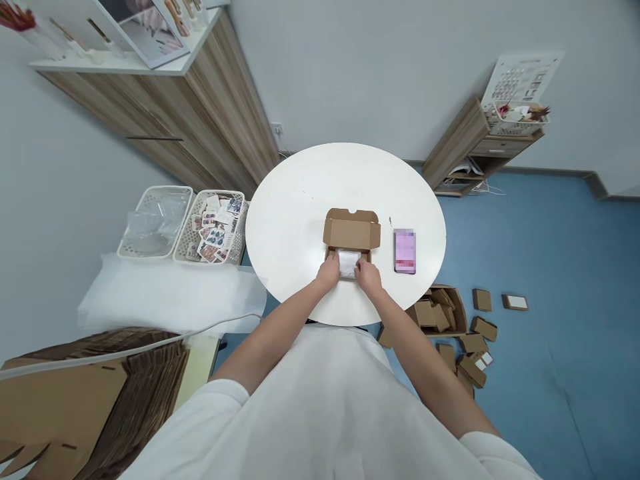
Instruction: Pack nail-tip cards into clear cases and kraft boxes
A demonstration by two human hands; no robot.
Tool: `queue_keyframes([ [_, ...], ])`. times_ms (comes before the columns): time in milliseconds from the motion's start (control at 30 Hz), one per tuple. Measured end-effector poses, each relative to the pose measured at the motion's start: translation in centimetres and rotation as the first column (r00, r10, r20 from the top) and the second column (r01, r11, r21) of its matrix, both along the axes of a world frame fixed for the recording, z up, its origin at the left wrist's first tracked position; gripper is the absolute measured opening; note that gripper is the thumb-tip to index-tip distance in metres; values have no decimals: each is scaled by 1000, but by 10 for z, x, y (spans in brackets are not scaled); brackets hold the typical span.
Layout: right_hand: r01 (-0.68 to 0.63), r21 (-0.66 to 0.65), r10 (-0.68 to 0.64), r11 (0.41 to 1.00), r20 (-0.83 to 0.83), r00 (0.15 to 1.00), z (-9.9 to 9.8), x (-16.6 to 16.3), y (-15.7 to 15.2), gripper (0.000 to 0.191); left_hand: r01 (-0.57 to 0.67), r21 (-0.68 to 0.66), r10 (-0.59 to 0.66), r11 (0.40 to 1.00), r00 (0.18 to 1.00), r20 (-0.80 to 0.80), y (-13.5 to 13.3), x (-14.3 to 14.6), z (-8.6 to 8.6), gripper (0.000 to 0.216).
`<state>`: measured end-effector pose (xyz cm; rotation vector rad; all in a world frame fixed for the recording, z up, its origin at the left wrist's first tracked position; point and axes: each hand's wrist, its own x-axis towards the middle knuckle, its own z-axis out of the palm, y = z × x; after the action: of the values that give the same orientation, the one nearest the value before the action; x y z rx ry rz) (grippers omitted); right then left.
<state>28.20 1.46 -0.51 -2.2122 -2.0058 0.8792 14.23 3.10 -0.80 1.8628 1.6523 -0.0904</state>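
Note:
A small brown cardboard box (351, 233) lies open on the round white table (300, 220), its lid tipped back away from me. Inside it sits a white wrapped packet (348, 263). My left hand (329, 272) rests at the box's near left corner, fingers curled against the packet. My right hand (368, 275) is at the near right side, fingers bent onto the packet's edge. Both hands press the packet down into the box.
A pink phone (405, 251) lies right of the box. Two white baskets (185, 223) stand to the left, one with printed cards. Flat cardboard stacks (100, 393) lie lower left. Folded small boxes (465, 333) are scattered on the blue floor at right.

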Motion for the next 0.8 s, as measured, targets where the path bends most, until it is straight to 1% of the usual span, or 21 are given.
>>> queue_keyframes([
  [100, -55, 4, 55, 998, 18, 998, 0, -2, -2, 19, 54, 14, -54, 998, 999, -8, -1, -2, -2, 55],
  [300, -108, -4, 108, 994, 9, 994, 4, -3, -9, 21, 136, 29, -137, 990, 989, 50, -2, -2, -2, 51],
  [467, -142, 19, 142, 990, 4, 990, 13, -7, -15, 23, 119, 86, -126, 989, 989, 76, -6, -6, 7, 55],
  [533, -158, 51, 160, 986, -39, 986, 17, -4, -18, 30, 84, 133, -98, 988, 990, 103, -9, -15, 11, 54],
  [567, -157, 84, 165, 984, -91, 982, 20, 0, -20, 34, 57, 162, -78, 985, 989, 126, -9, -21, 13, 51],
  [600, -151, 117, 168, 981, -151, 974, 22, 5, -21, 36, 20, 192, -50, 981, 986, 157, -8, -28, 15, 48],
  [667, -120, 162, 157, 979, -240, 958, 26, 19, -19, 33, -84, 238, 29, 968, 974, 224, -2, -44, 18, 43],
  [733, -1, 187, 56, 982, -289, 956, 30, 37, -12, 29, -209, 241, 140, 948, 951, 275, 10, -58, 21, 41],
  [800, 171, 170, -105, 970, -341, 934, 34, 53, 0, 34, -319, 205, 258, 925, 925, 278, 25, -67, 26, 42],
])
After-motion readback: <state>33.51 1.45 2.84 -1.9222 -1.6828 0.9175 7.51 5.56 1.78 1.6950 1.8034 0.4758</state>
